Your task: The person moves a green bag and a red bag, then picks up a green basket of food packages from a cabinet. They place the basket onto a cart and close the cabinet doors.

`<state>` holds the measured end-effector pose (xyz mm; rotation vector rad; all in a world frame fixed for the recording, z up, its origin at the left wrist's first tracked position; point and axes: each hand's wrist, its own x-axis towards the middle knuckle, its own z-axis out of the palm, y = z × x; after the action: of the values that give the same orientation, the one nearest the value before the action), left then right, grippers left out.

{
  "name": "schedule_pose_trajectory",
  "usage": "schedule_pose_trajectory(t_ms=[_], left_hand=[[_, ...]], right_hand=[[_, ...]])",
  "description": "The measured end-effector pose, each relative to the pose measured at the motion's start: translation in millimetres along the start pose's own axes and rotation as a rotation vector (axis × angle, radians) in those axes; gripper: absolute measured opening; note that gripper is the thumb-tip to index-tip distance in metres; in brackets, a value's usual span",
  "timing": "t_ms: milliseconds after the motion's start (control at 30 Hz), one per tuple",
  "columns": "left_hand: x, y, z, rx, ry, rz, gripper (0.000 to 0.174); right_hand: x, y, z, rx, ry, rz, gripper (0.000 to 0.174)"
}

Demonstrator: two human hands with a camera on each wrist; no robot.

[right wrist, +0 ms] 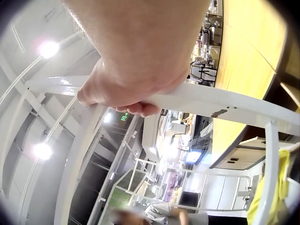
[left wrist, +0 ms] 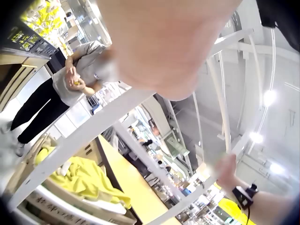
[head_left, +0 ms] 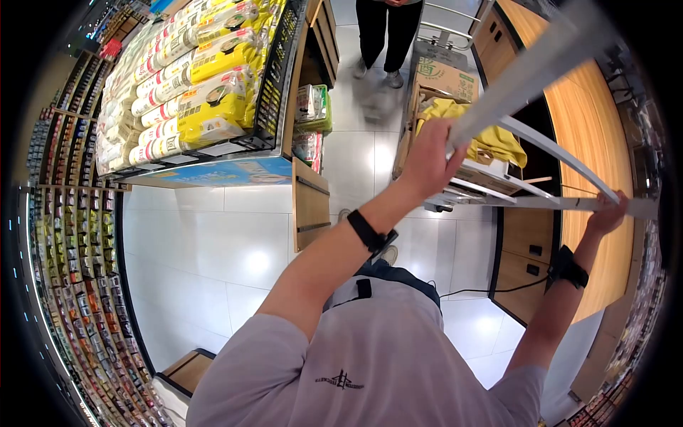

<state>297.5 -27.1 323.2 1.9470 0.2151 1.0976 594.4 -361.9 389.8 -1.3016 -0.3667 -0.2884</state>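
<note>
My left hand grips a white metal rail that rises toward the head camera. On the other side of the same tubular frame, my right hand curls round a bar; its fingers wrap under the tube in the right wrist view. Paint is chipped off the rail beside that hand. Between and beyond the hands, a yellow cloth lies over open cardboard boxes, seen through the frame's bars. A closed carton sits farther along the load. My left fingers are largely hidden behind the wrist in the left wrist view.
Beyond the load stands a person in black trousers. To the left, a display bin holds packs in yellow and white wrappers. A wooden counter runs along the right. Stocked shelves line the far left. Tiled floor lies between.
</note>
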Motion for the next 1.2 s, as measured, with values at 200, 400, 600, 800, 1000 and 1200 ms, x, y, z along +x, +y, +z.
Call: schedule_pose_trajectory(t_ms=[200,400,600,800,1000,1200], left_hand=[[-75.6,-68.0,-95.5,0.143,-0.157,-0.144,0.039],[-162.5,-161.7,-219.0,0.281,-0.382,-0.761,0.025],[-239.9,-240.4,-267.1,0.381,-0.716,-1.121,0.034],[-244.5,-282.5,-262.7,0.345,-0.972,-1.165,0.032],[-194.0,-316.2,-243.6,0.331,-1.041,-1.083,0.034],[-140.7,-333.0,-209.4,0.409,-1.092,-1.059,0.038]], right_hand=[[-3.0,0.3,6.4,-0.24,0.361,-0.087,0.041],[-20.9,-2.0,38.3,-0.012,0.453,-0.039,0.053],[1.0,21.5,-89.3,-0.223,0.15,0.081,0.047],[-22.3,0.5,-34.8,-1.294,-0.032,-0.574,0.027],[4.5,6.5,-75.9,-1.927,0.062,-1.169,0.028],[-64.3,15.4,-19.0,-0.8,0.479,-0.227,0.028]])
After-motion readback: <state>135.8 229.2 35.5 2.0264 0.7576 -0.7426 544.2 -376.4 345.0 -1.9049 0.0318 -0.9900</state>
